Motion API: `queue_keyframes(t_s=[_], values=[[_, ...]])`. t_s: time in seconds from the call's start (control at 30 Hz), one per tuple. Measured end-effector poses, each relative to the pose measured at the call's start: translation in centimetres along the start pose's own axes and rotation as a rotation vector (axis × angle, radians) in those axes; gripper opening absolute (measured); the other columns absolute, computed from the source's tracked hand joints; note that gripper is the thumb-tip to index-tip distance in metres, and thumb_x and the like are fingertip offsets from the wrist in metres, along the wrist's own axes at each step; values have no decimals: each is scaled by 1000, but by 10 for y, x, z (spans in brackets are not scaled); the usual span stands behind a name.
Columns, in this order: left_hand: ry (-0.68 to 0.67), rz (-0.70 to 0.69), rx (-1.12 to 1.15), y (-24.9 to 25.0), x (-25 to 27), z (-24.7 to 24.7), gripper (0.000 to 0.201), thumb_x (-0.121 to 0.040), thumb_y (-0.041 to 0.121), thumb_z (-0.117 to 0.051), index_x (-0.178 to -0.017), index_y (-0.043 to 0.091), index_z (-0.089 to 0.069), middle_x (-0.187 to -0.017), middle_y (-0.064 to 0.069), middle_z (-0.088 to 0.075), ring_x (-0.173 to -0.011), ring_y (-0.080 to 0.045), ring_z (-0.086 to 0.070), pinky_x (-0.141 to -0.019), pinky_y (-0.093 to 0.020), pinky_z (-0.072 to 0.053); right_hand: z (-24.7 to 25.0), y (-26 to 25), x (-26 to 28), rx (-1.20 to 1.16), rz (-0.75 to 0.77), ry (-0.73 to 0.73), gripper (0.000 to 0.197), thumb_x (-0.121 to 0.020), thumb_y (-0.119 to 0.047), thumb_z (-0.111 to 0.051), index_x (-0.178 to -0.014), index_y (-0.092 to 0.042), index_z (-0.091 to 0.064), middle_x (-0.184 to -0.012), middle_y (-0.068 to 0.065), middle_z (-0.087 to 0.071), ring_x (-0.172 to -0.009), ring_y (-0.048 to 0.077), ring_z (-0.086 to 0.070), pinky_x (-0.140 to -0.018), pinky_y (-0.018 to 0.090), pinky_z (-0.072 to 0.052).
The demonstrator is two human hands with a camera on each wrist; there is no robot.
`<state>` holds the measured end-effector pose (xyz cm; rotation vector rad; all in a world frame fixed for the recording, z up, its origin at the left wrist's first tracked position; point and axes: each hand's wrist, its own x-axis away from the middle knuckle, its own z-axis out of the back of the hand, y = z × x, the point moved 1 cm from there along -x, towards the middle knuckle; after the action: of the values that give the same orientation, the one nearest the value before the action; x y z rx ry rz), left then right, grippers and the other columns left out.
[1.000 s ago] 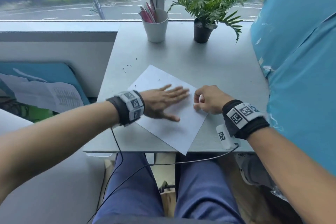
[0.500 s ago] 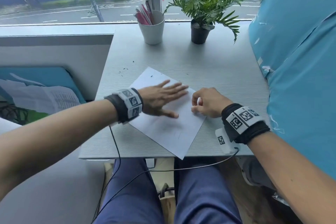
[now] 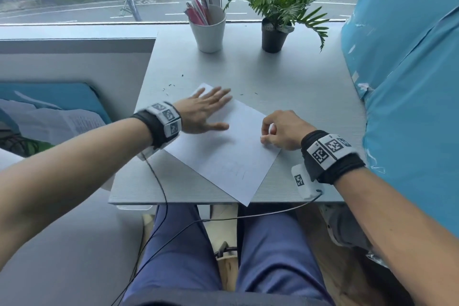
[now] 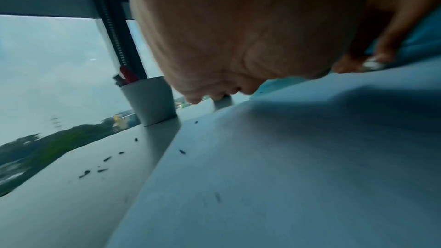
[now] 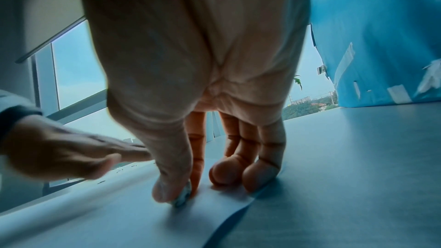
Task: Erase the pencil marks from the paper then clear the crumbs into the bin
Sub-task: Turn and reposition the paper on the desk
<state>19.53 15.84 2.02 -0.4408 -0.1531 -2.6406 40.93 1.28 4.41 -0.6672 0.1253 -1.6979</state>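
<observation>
Sweeping step, I'd say: left hand (image 3: 201, 110), fingers flat and spread, brushes the paper (image 3: 223, 146) at its far corner on the table (image 3: 298, 87). Right hand (image 3: 283, 131) pinches an eraser (image 5: 182, 198) at the right edge. Crumbs (image 4: 102, 165) lie far-left; next they need gathering. No bin in view.

One sheet of paper (image 3: 223, 149) lies on one grey table (image 3: 298, 107). Two hands are over it: one left hand (image 3: 201, 112) and one right hand (image 3: 283, 131). At twelve o'clock stand one white cup (image 3: 210, 32) and one potted plant (image 3: 275, 32). Dark crumbs (image 3: 171, 85) at eleven o'clock are too small to count exactly.
</observation>
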Motion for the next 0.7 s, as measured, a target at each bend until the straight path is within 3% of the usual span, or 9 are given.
queue_keyframes(t_s=[0.07,0.13,0.27,0.33,0.4,0.47,0.53,0.6,0.7], values=[[-40,-214,2,11,22,-14,92,-86,83,-9,-158,28,8,-163,9,21,-149,-12,21,-120,-37,15,2,1,-1,27,5,-9,10,-85,-25,-71,-90,-16,-69,-89,-1,-61,-79,15,-57,-66,22,-41],[-86,-241,59,10,32,-26,85,-88,81,-11,-157,35,10,-162,12,23,-149,-11,23,-119,-38,16,4,2,-2,45,0,-21,9,-87,-24,-69,-91,-16,-67,-93,-1,-59,-89,17,-56,-73,25,-41],[-87,156,178,-27,25,-20,88,-86,81,-9,-155,33,14,-162,3,24,-150,-17,19,-122,-52,4,7,-4,2,105,5,-44,10,-90,-22,-65,-96,-14,-66,-95,-1,-57,-89,17,-54,-74,27,-40],[-92,370,164,-42,21,-17,95,-86,79,-13,-157,22,12,-164,-1,20,-152,-19,13,-122,-49,6,7,-9,4,143,13,-42,13,-91,-20,-63,-100,-10,-65,-95,0,-56,-90,18,-52,-73,26,-39],[-67,453,104,-42,21,-14,98,-88,78,-16,-158,15,10,-165,-4,17,-152,-20,12,-122,-45,9,5,-12,5,168,10,-30,14,-90,-19,-63,-101,-9,-65,-97,1,-57,-92,18,-52,-73,26,-38],[8,365,66,-28,26,-10,101,-86,79,-15,-158,13,10,-164,-4,18,-152,-20,14,-122,-46,9,4,-13,6,173,7,-17,13,-89,-18,-63,-100,-9,-64,-98,2,-58,-94,20,-53,-73,26,-37],[52,179,80,-4,37,-7,101,-83,80,-13,-158,16,10,-163,-3,21,-151,-19,16,-123,-48,7,3,-13,7,171,12,-4,13,-88,-17,-63,-98,-8,-64,-96,3,-59,-92,21,-53,-71,25,-37],[36,22,151,21,52,-13,97,-86,77,-22,-159,21,8,-163,0,21,-151,-16,16,-123,-47,6,1,-14,8,171,18,8,11,-88,-16,-63,-96,-8,-64,-93,3,-58,-92,21,-53,-71,26,-38],[-26,23,267,46,75,-29,100,-82,79,-41,-159,29,0,-164,2,16,-152,-15,12,-120,-49,3,-1,-15,9,163,4,26,8,-87,-16,-65,-92,-10,-64,-90,2,-59,-95,23,-56,-73,28,-43]])
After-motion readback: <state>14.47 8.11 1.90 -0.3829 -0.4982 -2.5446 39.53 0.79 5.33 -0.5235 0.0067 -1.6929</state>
